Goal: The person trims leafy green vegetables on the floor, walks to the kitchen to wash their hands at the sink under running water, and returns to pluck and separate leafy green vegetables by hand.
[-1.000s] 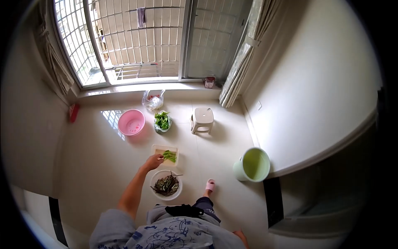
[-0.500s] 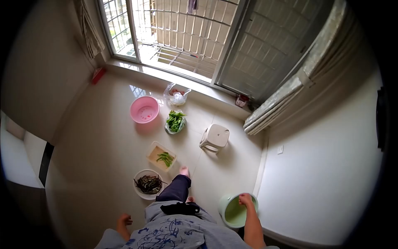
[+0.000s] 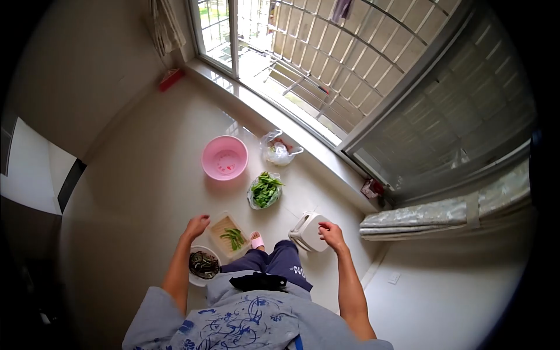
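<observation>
Beige stool point(image 3: 307, 234) partly behind loosely curled right hand point(image 3: 331, 234), left hand point(image 3: 198, 225) alike, grips unclear

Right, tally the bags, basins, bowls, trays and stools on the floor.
Bags: 2 (greens bag, whitish bag)
Basins: 1 (pink basin)
Bowls: 1 (white bowl)
Trays: 1 (rectangular tray)
Stools: 1 (pale stool)
Total: 6

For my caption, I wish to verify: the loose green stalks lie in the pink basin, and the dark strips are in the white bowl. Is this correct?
Not quite: the head view shows the loose green stalks in the rectangular tray, not the pink basin; the dark strips are in the white bowl.
</observation>
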